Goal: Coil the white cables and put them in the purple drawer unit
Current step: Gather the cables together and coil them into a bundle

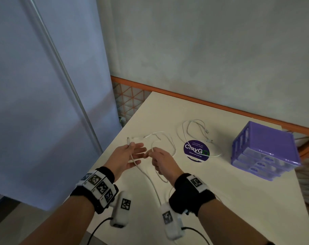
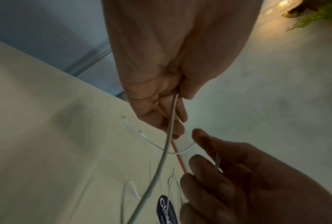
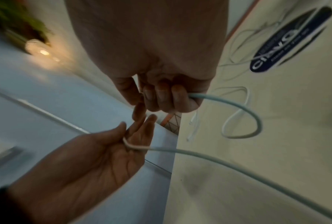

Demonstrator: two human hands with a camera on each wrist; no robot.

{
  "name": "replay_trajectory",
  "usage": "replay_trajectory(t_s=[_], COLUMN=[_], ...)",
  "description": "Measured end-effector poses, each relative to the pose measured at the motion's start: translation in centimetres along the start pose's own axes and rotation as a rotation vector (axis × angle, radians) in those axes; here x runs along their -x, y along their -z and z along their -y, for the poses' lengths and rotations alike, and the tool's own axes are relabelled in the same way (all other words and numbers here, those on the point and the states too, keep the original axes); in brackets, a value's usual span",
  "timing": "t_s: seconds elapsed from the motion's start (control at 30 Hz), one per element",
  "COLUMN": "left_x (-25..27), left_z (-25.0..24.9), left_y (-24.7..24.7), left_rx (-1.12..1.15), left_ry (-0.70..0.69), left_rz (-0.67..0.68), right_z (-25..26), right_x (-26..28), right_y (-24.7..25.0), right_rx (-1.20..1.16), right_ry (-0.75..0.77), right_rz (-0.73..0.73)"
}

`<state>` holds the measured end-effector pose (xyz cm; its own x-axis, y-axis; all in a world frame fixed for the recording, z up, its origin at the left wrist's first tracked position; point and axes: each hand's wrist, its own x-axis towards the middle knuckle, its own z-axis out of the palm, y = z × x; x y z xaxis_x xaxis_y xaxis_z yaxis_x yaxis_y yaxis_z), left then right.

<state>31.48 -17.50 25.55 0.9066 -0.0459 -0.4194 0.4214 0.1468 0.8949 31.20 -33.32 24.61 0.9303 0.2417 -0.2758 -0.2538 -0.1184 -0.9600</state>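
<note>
Over the table's near left corner, both hands hold one white cable. My left hand faces palm up with its fingers straight. Its thumb pinches the cable near the plug, which sticks out past the hand. From there the cable sags toward me and comes back up into my right hand, whose fingers curl round it. A second white cable lies loose just beyond the hands. A third one lies further right. The purple drawer unit stands at the right with its drawers pushed in.
A round dark blue sticker lies flat between the cables and the drawer unit, and the third cable crosses it. An orange rail runs along the table's far edge under a grey wall. A pale blue panel stands to the left.
</note>
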Motion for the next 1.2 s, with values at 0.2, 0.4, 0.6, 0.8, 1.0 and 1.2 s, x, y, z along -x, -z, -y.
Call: replay_trajectory(t_s=[0.2,0.4,0.6,0.8,1.0,1.2], left_x=[-0.2,-0.9,-0.8,0.7,0.9,-0.3], left_z=[-2.2,-3.2,-4.3,-2.9,-2.1,-2.1], left_y=[-2.6,-4.4,-4.8,-6.4,-6.4,-5.6], left_rx=[0.146,0.450,0.349,0.002,-0.052,0.172], left_ry=[0.050,0.091,-0.060,-0.236,-0.251,-0.142], left_rz=[0.150,0.050,-0.013,0.064,0.119,-0.135], right_z=[-0.8,-2.4,-5.3,-2.8,2.7,2.9], right_x=[5.0,7.2,8.3,7.4,6.2,5.8], right_y=[1.1,2.5,4.8,4.2,3.0,3.3], right_rx=[0.259,0.318,0.479,0.123,-0.173,-0.061], right_ry=[0.093,0.049,-0.109,-0.140,0.004,0.245], right_rz=[0.003,-0.024,-0.169,-0.091,-0.097,-0.306])
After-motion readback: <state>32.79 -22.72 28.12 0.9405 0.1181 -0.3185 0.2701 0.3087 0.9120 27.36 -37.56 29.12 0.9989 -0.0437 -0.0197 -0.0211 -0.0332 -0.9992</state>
